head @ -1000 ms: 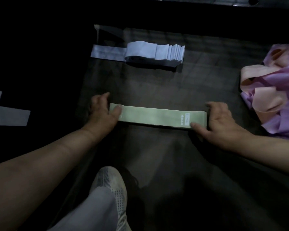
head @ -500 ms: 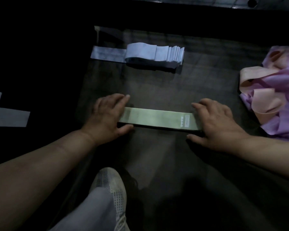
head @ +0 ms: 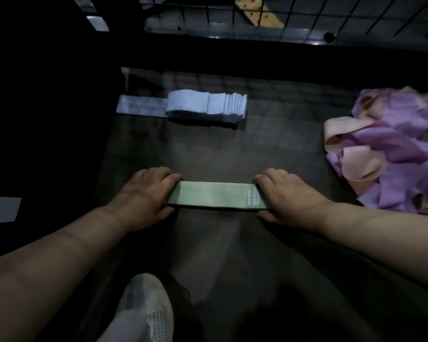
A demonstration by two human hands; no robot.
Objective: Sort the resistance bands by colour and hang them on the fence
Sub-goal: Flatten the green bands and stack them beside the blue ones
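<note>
Down on a dark surface (head: 232, 149), a person's left hand (head: 146, 193) grips one end of a flat green band (head: 215, 195), fingers curled over its far edge and thumb tucked at the near one. Beyond that hand lies a neat stack of pale blue bands (head: 203, 106). The right hand (head: 289, 193) grips the green band's other end the same way, beside its printed label. Farther right, pink and purple bands (head: 391, 149) sit in a loose heap, with the wire fence (head: 307, 16) behind.
</note>
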